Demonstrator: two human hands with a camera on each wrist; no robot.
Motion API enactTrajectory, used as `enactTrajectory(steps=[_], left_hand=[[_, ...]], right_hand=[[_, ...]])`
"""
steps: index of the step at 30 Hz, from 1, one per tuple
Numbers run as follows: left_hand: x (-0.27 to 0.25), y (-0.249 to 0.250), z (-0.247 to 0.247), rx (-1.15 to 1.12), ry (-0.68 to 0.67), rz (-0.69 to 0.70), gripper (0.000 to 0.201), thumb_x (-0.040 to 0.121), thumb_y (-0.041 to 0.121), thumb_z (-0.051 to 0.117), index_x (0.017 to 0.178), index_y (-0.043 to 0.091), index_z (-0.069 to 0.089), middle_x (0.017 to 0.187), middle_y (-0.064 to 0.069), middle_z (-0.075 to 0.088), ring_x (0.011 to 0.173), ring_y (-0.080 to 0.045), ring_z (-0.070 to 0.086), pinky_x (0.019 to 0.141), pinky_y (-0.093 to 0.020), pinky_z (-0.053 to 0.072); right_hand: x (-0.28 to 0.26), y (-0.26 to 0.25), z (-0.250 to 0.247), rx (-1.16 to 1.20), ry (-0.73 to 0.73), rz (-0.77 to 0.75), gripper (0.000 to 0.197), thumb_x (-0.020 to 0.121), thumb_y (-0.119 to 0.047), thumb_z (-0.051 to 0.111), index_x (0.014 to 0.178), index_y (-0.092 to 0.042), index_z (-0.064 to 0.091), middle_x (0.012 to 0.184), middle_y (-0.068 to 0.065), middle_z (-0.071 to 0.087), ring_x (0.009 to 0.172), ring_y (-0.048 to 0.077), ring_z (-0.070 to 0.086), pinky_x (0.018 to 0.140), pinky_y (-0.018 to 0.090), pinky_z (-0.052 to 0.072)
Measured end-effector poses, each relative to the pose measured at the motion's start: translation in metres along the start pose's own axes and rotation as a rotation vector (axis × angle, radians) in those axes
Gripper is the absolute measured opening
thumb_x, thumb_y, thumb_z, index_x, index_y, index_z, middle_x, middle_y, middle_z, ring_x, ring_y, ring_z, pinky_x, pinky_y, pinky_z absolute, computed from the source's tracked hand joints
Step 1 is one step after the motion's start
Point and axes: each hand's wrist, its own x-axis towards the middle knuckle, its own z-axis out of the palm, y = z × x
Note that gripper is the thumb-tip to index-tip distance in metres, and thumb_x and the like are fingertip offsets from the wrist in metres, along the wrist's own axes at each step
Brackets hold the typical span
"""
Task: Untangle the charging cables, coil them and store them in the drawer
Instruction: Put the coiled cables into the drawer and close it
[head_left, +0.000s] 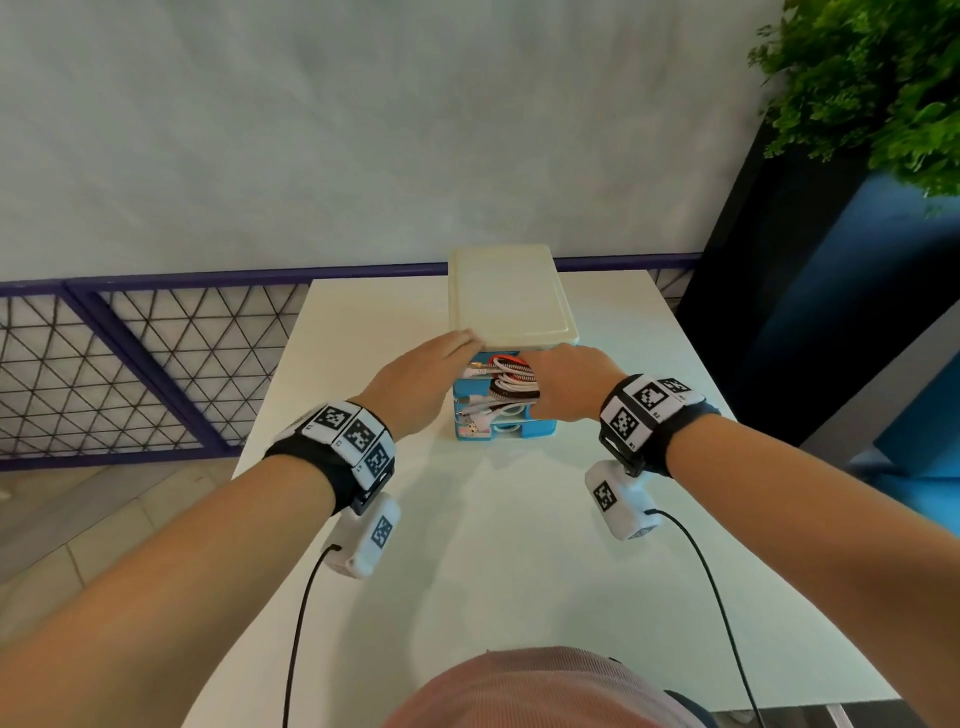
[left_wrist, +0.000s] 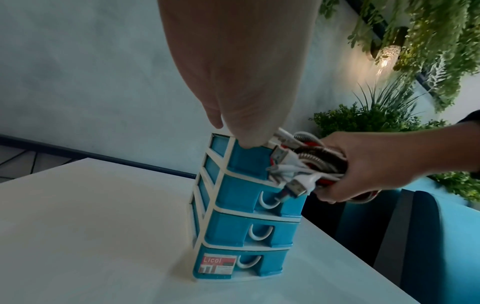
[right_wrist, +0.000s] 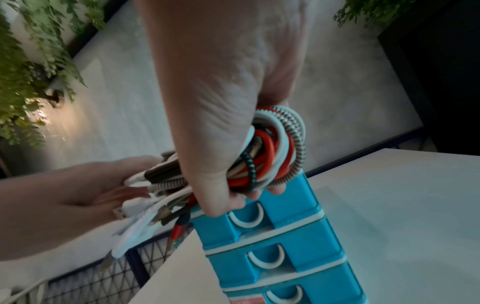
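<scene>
1. A pale grey wall (head_left: 363, 130) is running behind the white table (head_left: 519, 571).
2. A purple mesh railing (head_left: 130, 364) is standing past the tabletop's far edge.
3. Green plants (head_left: 872, 78) are hanging at the right, above a dark planter (head_left: 779, 312).
4. A lamp (left_wrist: 387, 55) is glowing among leaves.
5. Beige tiles (head_left: 78, 519) are covering the floor.

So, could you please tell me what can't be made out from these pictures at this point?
- Top drawer: in the head view the cable bundle and right hand cover it, so how far it is open is unclear.
- Right hand's fingertips: buried under the cables in the right wrist view.
- Left hand: its fingertips merge into blur at the organizer lid.
- Number of cables: the bundle is too tangled to count.
</scene>
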Motion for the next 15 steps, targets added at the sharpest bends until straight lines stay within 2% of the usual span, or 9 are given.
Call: enactTrajectory(steps=[2, 6, 8, 11, 13, 15], left_hand=[[0.0, -0.002, 0.001, 0.009, 0.011, 0.005, 0.072, 0.087, -0.011, 0.041, 0.15, 0.018, 0.021, 0.158, 0.003, 0.019, 0.143, -0.016, 0.024, 0.109, -0.028, 0.034], [0.005, -0.007, -0.002, -0.021, 0.017, -0.01, 0.072, 0.085, -0.012, 0.046, 0.147, 0.022, 0.031, 0.154, 0.005, 0.028, 0.138, -0.016, 0.031, 0.098, -0.029, 0.042], [0.009, -0.011, -0.002, -0.119, 0.011, -0.012, 0.06, 0.091, -0.007, 0.046, 0.144, 0.02, 0.038, 0.151, 0.001, 0.035, 0.136, -0.019, 0.035, 0.104, -0.028, 0.038], [0.016, -0.014, -0.008, -0.259, 0.013, -0.024, 0.041, 0.097, 0.003, 0.043, 0.136, 0.014, 0.05, 0.145, -0.005, 0.044, 0.132, -0.02, 0.041, 0.105, -0.02, 0.029], [0.019, -0.011, -0.014, -0.269, 0.021, -0.033, 0.033, 0.097, 0.009, 0.044, 0.127, 0.013, 0.058, 0.135, -0.005, 0.052, 0.123, -0.02, 0.048, 0.103, -0.023, 0.034], [0.019, -0.005, -0.016, -0.234, 0.009, -0.04, 0.023, 0.096, 0.011, 0.047, 0.112, 0.014, 0.063, 0.128, -0.004, 0.054, 0.116, -0.02, 0.051, 0.1, -0.031, 0.04]], right_hand=[[-0.004, -0.001, -0.004, 0.005, -0.014, -0.006, 0.044, 0.08, -0.035, 0.064, 0.119, -0.018, 0.053, 0.105, 0.004, 0.067, 0.087, 0.026, 0.062, 0.066, 0.03, 0.043], [-0.02, -0.004, -0.01, 0.014, -0.079, -0.049, 0.04, 0.079, -0.035, 0.065, 0.113, -0.018, 0.055, 0.102, 0.0, 0.065, 0.08, 0.02, 0.054, 0.069, 0.033, 0.05], [-0.026, -0.003, -0.019, 0.031, -0.108, -0.045, 0.039, 0.079, -0.036, 0.066, 0.112, -0.019, 0.055, 0.096, -0.002, 0.062, 0.078, 0.018, 0.053, 0.068, 0.032, 0.049], [-0.031, 0.0, -0.027, 0.025, -0.176, -0.031, 0.03, 0.077, -0.036, 0.067, 0.1, -0.022, 0.054, 0.084, -0.006, 0.059, 0.066, 0.013, 0.054, 0.056, 0.026, 0.042], [-0.033, 0.0, -0.026, -0.033, -0.201, -0.037, 0.03, 0.077, -0.037, 0.066, 0.1, -0.021, 0.054, 0.084, -0.005, 0.06, 0.066, 0.013, 0.053, 0.054, 0.025, 0.04], [-0.034, 0.0, -0.022, -0.08, -0.194, -0.036, 0.035, 0.078, -0.039, 0.065, 0.106, -0.021, 0.054, 0.09, -0.004, 0.059, 0.074, 0.017, 0.055, 0.059, 0.027, 0.041]])
